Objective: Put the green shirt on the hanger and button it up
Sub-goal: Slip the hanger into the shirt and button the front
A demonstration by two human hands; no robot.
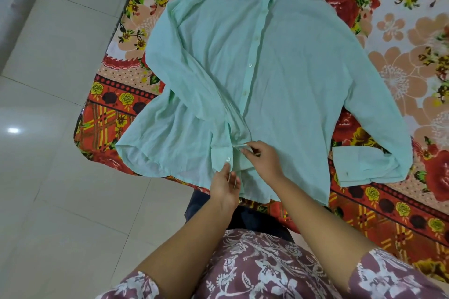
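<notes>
White tiled floor (48,177) at left; floral bedsheet (401,56) to right. On sheet lies green shirt (279,68), flat, collar far, hem near, front closed along upper placket. At near hem, left hand (226,185) pinches left front edge just below loose button (228,159). Just right of it, right hand (263,159) pinches opposite placket edge between thumb and forefinger.

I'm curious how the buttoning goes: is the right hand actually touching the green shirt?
Touching. The head view shows the right hand pinching the front edge of the green shirt between thumb and fingertip, near the hem.
</notes>
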